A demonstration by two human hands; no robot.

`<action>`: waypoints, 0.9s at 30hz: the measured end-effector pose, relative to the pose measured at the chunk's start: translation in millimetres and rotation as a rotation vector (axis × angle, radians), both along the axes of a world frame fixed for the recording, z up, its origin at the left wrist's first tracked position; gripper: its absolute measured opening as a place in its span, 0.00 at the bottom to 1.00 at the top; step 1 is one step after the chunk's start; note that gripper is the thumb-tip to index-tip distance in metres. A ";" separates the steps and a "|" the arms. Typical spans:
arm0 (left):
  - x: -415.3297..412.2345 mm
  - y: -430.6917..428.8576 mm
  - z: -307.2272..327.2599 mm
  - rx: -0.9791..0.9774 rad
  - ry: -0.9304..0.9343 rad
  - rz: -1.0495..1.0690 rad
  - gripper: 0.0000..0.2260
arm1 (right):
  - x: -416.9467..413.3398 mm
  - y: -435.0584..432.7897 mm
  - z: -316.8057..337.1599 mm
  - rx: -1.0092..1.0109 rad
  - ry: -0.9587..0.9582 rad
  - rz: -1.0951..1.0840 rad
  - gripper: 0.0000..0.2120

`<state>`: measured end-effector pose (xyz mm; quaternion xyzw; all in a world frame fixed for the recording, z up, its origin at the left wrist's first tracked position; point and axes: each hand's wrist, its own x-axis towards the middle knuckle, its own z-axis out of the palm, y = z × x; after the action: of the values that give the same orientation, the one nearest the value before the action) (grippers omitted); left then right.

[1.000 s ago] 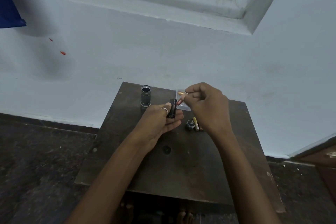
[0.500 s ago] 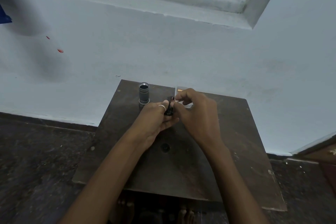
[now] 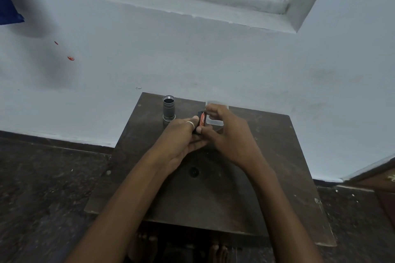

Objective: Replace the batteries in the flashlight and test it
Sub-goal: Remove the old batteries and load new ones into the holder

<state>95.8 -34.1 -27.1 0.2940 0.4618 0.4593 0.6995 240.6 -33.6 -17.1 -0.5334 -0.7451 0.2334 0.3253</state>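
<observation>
In the head view, a dark wooden table (image 3: 213, 194) was seen in the lower centre of the frame, set against a pale wall. At the middle of the frame the left hand (image 3: 181, 139) was curled closed around a black battery holder (image 3: 199, 123), of which only a small part was shown between the fingers. The right hand (image 3: 226, 136) was held just beside it, thumb and forefinger pinched narrowly on an orange battery (image 3: 202, 120), which was laid lengthwise against the holder. Whether the battery was already seated in its slot could not be told. A ring (image 3: 190, 123) was worn on the left hand.

Above and left of the hands, near the far edge of the table, the flashlight body (image 3: 169, 108) was stood upright with its open end upward, apart from both hands. Behind the right hand a clear plastic box (image 3: 215, 123) was partly hidden; its contents could not be made out.

The step in hand was judged to be the loading of a cell into the holder, with the holder not yet returned to the flashlight body. Several faults were thought possible from here: the battery could be pushed in with its poles reversed, since its markings were too small to be read; it could be sprung out of the slot if released before being pressed fully home; and the upright body could be knocked over by a careless sweep of the left forearm, standing as it did near the table's edge
</observation>
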 end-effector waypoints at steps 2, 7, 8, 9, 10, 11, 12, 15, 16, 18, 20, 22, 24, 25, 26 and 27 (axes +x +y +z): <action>0.6 0.5 -0.1 0.012 0.016 -0.011 0.13 | 0.7 0.2 0.4 -0.012 0.012 0.005 0.28; 1.0 0.2 1.6 0.017 0.039 -0.028 0.07 | 2.6 1.7 0.0 -0.001 0.024 -0.010 0.26; 0.8 0.1 1.8 0.015 0.042 -0.022 0.07 | 2.3 1.7 -0.2 -0.003 0.025 -0.009 0.27; 0.8 -0.1 1.8 0.014 0.045 -0.017 0.07 | 2.3 1.8 -0.3 -0.004 0.025 -0.008 0.27; 0.7 -0.4 1.7 0.015 0.047 -0.014 0.07 | 2.4 1.7 -0.6 -0.001 0.023 -0.006 0.28; 0.2 -0.1 1.6 0.017 0.049 -0.012 0.07 | 2.3 1.9 -0.7 0.002 0.020 -0.004 0.28; -0.1 0.0 1.2 0.018 0.049 -0.010 0.07 | 2.4 2.0 -1.0 0.003 0.016 -0.002 0.29; -0.8 1.5 -0.8 0.022 0.059 -0.005 0.09 | 3.0 2.8 -2.3 -0.012 0.021 -0.009 0.30; -0.7 1.8 -1.3 0.023 0.057 -0.006 0.09 | 3.1 3.1 -2.5 -0.017 0.024 -0.013 0.31; -0.6 2.1 -1.6 0.026 0.043 -0.016 0.09 | 3.5 3.2 -2.5 -0.024 0.034 -0.013 0.32; -0.7 2.2 -1.3 0.030 0.033 -0.030 0.08 | 4.0 2.6 -1.3 -0.036 0.036 -0.006 0.34; -0.9 2.6 -1.4 0.026 0.020 -0.039 0.08 | 5.1 2.4 -0.8 -0.048 0.032 0.000 0.35; -0.2 2.6 -1.5 0.017 0.018 -0.040 0.09 | 6.1 2.3 -0.9 -0.052 0.022 -0.001 0.35; 0.3 2.8 -1.6 0.019 0.032 -0.038 0.09 | 6.5 2.4 -1.1 -0.050 0.019 -0.007 0.34; 1.0 3.0 -1.8 0.027 0.054 -0.035 0.08 | 6.7 2.5 -1.4 -0.043 0.014 -0.012 0.34; 1.2 3.1 -1.9 0.036 0.076 -0.028 0.08 | 6.7 2.5 -1.5 -0.035 0.006 -0.016 0.33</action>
<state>96.9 -31.0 -29.1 0.3303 0.4755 0.4464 0.6823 247.3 -31.1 -18.6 -0.5442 -0.7356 0.2457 0.3200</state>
